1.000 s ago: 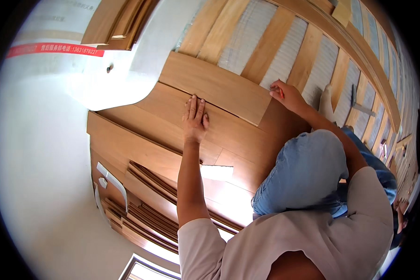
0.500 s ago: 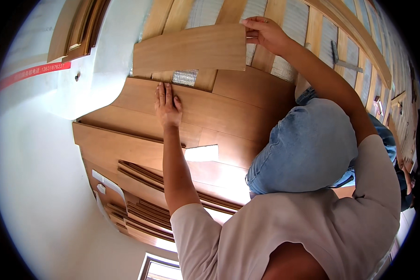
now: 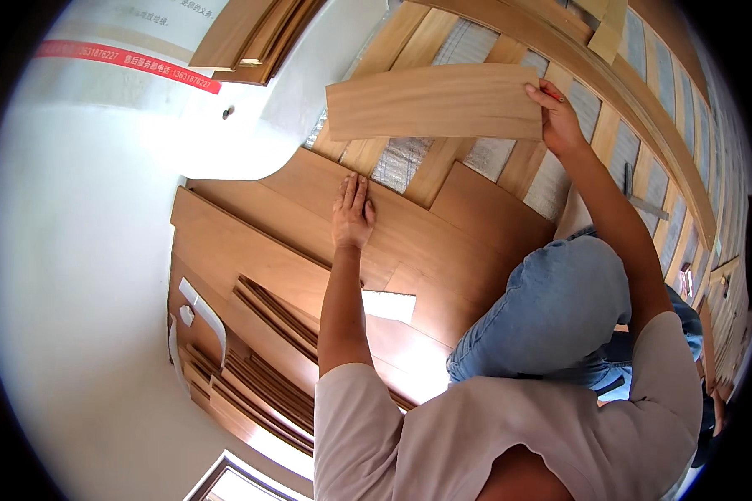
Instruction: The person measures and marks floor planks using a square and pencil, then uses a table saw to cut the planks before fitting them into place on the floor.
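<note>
A short wooden floorboard hangs over the battens at the far side, held at its right end by my right hand. The fingers close around that edge. My left hand lies flat on a laid floorboard, fingers stretched out near its far edge. Past this edge, pale wooden battens alternate with strips of silvery sheeting. A shorter laid board sits against the far edge, left of my bent knee.
Stacked boards lie at the lower left beside the white wall. More boards lean at the upper left. A long curved-looking plank crosses the battens, near a grey T-shaped tool. Another person's hand shows at the right rim.
The view has swung, shifting the scene rightward. My right hand still holds the short floorboard, now slightly farther from the laid edge. My left hand stays flat on the floorboard.
</note>
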Tool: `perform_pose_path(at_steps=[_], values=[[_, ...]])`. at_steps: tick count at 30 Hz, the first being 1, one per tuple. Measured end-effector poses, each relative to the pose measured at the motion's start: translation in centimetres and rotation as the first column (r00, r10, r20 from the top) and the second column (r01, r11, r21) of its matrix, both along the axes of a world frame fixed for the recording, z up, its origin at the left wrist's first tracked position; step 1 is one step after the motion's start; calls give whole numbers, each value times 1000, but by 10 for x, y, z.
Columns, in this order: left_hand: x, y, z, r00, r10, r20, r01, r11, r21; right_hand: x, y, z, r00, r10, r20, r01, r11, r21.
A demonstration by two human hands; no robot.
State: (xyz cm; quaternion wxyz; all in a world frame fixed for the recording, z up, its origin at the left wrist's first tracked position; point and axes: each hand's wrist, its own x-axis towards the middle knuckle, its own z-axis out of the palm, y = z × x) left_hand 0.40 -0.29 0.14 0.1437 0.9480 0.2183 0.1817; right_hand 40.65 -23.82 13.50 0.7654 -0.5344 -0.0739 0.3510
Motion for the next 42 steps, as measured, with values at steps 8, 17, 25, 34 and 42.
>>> perform_pose_path(at_steps=[8, 17, 25, 34, 42], values=[[-5, 3, -16, 999, 29, -30, -31, 996, -79, 71, -136, 143, 922, 78, 379, -46, 995, -93], [114, -84, 179, 911, 177, 372, 12, 892, -452, 29, -251, 166, 894, 58, 444, 17, 986, -163], [185, -187, 207, 969, -224, -100, 145, 851, -505, 20, -230, 77, 975, 56, 216, -12, 980, -201], [116, -127, 125, 901, 228, -370, -400, 766, -503, 116, -326, -78, 635, 261, 727, 538, 525, -659], [81, -117, 79, 813, 340, -472, -541, 741, -398, 109, -371, -144, 720, 420, 552, 604, 12, -797]])
